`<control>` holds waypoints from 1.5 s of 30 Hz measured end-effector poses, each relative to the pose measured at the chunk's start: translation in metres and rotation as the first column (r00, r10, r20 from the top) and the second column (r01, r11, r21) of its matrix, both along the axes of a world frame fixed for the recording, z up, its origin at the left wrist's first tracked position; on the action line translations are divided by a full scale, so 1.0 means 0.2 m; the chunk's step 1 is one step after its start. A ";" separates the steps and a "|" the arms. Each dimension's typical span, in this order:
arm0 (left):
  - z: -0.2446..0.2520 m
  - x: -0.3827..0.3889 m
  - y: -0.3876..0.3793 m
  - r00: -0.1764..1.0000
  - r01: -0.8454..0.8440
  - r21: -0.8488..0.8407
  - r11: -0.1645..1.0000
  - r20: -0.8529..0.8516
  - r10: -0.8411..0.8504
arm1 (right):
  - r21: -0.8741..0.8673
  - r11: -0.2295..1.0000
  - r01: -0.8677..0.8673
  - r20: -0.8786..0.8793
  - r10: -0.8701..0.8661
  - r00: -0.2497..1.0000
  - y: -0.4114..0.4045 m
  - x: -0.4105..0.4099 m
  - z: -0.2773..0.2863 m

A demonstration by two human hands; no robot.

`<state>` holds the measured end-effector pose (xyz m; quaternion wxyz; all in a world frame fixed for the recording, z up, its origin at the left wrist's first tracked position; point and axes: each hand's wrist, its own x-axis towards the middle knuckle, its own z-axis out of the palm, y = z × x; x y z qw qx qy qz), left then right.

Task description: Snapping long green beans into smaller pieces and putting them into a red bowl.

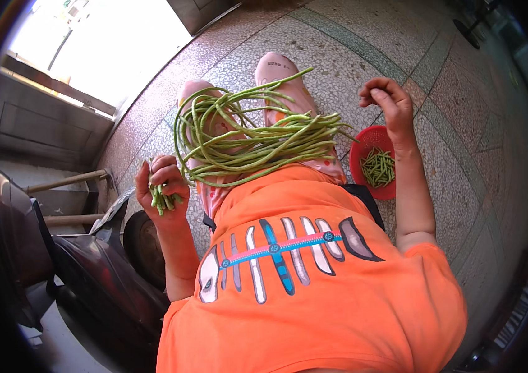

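A tangle of long green yard-long beans (245, 135) lies across my lap, over patterned pink trousers (287, 88). At the left of the lap, my left hand (166, 184) is curled around a small bunch of short bean pieces (162, 200), whose ends stick out below the fingers. My right hand (387, 105) is raised to the right of the lap, fingers bent in towards the thumb, and no bean shows in it. Below that hand, a red plastic basket (356, 163) on the floor holds many short bean pieces (378, 168). My forearm covers part of its right rim.
Close on my left stands a dark vehicle with a wheel (145, 242), probably a scooter. Wooden poles (65, 181) are behind it. A bright doorway (119, 46) opens at the upper left. The floor is speckled terrazzo (338, 60). A dark stand base (466, 35) is at the upper right.
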<state>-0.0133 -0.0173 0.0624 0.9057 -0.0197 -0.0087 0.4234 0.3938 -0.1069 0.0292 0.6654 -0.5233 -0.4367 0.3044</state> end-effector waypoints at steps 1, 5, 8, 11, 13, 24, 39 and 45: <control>0.01 -0.02 0.00 1.000 -0.013 -0.029 1.000 0.005 0.013 | -0.005 0.995 -0.100 0.044 0.100 0.994 0.04 -0.08 0.03; -0.04 -0.07 0.01 0.998 -0.016 0.001 1.000 0.064 0.016 | -0.132 0.926 -0.354 0.160 0.372 0.914 0.20 -0.34 0.03; -0.07 -0.10 0.00 0.996 -0.013 0.025 1.000 0.083 0.011 | -0.208 0.901 -0.380 0.492 0.433 0.756 0.29 -0.52 0.05; -0.10 -0.13 -0.01 0.996 -0.013 0.070 0.997 0.087 0.006 | -0.163 0.928 -0.334 0.755 0.335 0.564 0.36 -0.64 0.00; -0.12 -0.13 -0.01 1.000 0.013 0.154 0.988 0.017 -0.016 | -0.138 0.945 -0.296 0.856 0.264 0.444 0.39 -0.70 -0.05; -0.11 -0.08 -0.07 0.966 0.080 0.312 0.947 -0.258 0.003 | 0.031 0.922 -0.385 0.784 0.217 0.582 0.35 -0.79 0.13; 0.02 0.07 -0.03 0.770 -0.021 0.477 0.878 -0.552 0.319 | -0.342 0.189 -0.920 -0.453 0.825 0.338 0.24 -0.74 0.29; -0.06 -0.02 0.07 0.787 -0.155 0.400 0.903 -0.503 0.357 | -0.214 0.142 -0.967 -0.576 0.781 0.242 0.22 -0.68 0.23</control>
